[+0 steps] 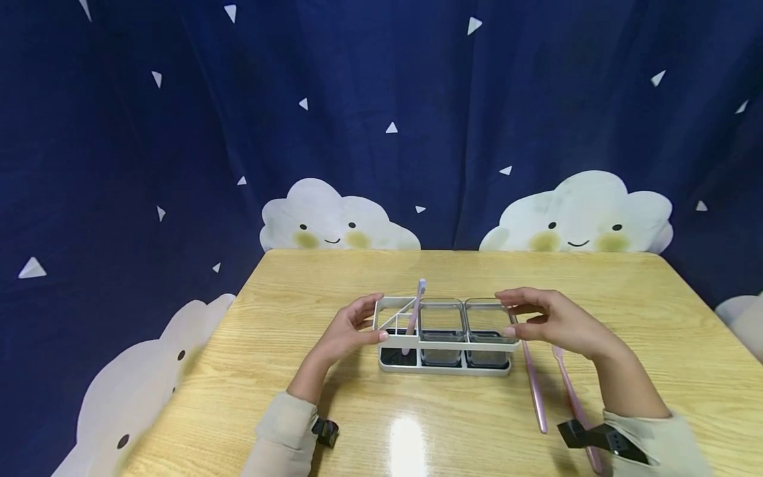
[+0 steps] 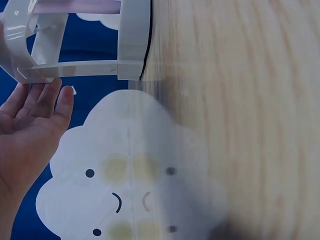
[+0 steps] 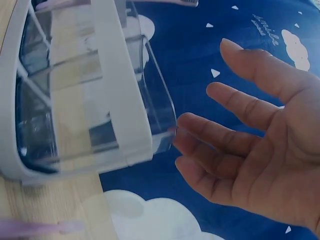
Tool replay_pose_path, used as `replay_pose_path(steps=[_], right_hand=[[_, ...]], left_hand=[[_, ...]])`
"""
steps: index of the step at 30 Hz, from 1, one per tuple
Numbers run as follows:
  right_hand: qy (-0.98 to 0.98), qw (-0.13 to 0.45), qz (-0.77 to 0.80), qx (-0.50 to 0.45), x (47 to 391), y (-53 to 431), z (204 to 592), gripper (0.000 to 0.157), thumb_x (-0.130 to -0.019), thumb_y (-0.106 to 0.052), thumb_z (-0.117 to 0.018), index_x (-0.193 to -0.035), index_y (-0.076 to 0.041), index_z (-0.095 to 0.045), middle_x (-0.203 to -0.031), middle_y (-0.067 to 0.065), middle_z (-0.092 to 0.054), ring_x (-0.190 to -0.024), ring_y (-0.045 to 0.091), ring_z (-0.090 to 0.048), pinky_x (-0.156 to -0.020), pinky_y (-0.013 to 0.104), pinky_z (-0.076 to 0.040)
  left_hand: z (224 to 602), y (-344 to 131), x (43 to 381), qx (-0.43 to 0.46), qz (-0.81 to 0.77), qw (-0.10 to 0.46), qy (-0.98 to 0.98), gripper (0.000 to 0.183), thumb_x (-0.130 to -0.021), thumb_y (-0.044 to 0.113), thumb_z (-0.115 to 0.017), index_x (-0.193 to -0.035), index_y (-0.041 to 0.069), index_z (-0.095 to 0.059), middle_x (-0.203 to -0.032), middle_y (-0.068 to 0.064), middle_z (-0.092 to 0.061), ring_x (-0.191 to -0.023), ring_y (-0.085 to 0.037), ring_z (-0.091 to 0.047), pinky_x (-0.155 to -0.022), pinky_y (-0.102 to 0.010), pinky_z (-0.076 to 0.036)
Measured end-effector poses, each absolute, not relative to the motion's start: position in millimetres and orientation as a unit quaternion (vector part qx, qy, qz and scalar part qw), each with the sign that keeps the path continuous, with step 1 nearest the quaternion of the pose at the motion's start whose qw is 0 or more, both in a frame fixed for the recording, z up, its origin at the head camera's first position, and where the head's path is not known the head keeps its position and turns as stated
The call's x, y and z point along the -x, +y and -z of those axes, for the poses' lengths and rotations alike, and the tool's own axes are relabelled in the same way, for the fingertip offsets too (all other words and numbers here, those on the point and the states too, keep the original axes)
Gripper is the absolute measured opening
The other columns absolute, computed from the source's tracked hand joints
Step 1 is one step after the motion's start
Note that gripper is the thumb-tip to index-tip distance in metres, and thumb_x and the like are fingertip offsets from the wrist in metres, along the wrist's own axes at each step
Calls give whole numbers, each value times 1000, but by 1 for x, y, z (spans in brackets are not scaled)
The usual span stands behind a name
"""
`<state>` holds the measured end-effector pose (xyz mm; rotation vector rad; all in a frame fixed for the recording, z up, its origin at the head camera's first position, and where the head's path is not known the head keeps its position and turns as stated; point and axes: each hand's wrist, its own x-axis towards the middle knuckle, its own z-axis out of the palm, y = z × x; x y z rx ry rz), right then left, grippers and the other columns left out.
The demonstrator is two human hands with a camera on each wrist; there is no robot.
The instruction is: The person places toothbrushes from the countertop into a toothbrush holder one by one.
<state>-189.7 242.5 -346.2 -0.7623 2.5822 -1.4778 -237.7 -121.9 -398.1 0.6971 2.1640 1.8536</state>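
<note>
A white toothbrush holder (image 1: pixel 444 346) with a dark base stands on the table. Two clear square cups (image 1: pixel 442 317) sit in its middle and right slots. In its left compartment leans a pink toothbrush (image 1: pixel 414 311), head up. My left hand (image 1: pixel 352 326) is at the holder's left end, its fingertips touching the upper frame; in the left wrist view those fingers (image 2: pixel 37 100) are fairly straight and the thumb is hidden. Beside the right cup is my right hand (image 1: pixel 554 321), fingers spread, with the thumb apart from the holder in the right wrist view.
Two pink toothbrushes lie on the wooden table right of the holder: one toothbrush (image 1: pixel 535 391) nearer it, another toothbrush (image 1: pixel 571 387) partly under the right wrist strap (image 1: pixel 602 437). A dark blue curtain (image 1: pixel 357 79) with clouds and triangles hangs behind the table.
</note>
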Motion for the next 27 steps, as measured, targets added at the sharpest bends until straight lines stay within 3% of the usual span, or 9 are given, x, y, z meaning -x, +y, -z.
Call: replay_pose_path(steps=[3,11,27], right_hand=[[845,27,475,243,187,250,348,49,-83,-13,-71,-127,0,-53,-123,22,-52,-106,37,-53,-79,30,-51],[854,14,461,241,179,263,354,47,-85,-10,-69,-125,6,-51,-121,26,-52,-103,27,-56,-76,29,-52],[871,14,459,174,162,290,371,49,-85,-14,-69,-126,4,-50,-121,23,-52,-101,11,-55,-73,28,-52]], left_hand=[[399,-121,238,-237,-630,107,732,70,-77,-3,-72,-138,-2,-39,-131,-21,-47,-120,-31,-44,-100,-44,-34],[400,-123,237,-246,-630,108,729,70,-79,-1,-71,-140,-3,-36,-134,-23,-45,-123,-33,-41,-101,-45,-33],[399,-123,240,-244,-638,119,721,71,-79,-3,-70,-141,-3,-34,-135,-25,-43,-124,-39,-38,-103,-45,-31]])
